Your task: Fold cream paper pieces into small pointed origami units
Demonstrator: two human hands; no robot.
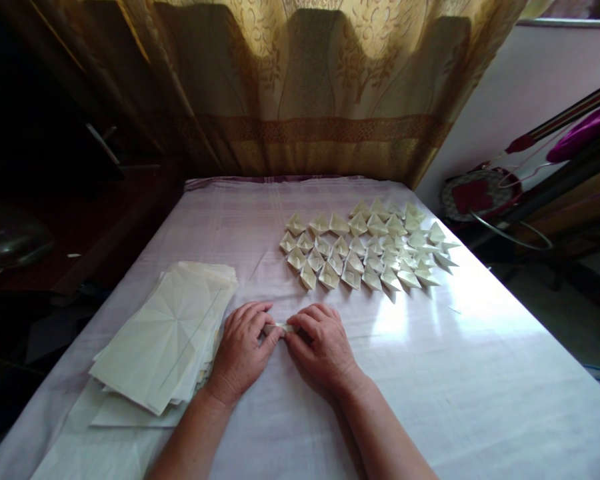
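Observation:
Between my two hands, just above the middle of the table's near part, is a small piece of folded paper [281, 328], pale cream and mostly hidden by the fingers. My left hand [247, 340] pinches its left end, and my right hand [323, 340] grips its right end, with the thumbs close together. To the left lies a stack of creased paper sheets [175, 320], the top one marked with folds that radiate from its centre. Beyond my right hand stand many folded paper boats [353, 260] in rows.
A pale checked cloth covers the table [430, 400]. A gold patterned curtain [300, 87] hangs behind its far edge. At the right are a round bag [480, 193] and a purple item [585, 130]; dark furniture [80, 220] stands at the left.

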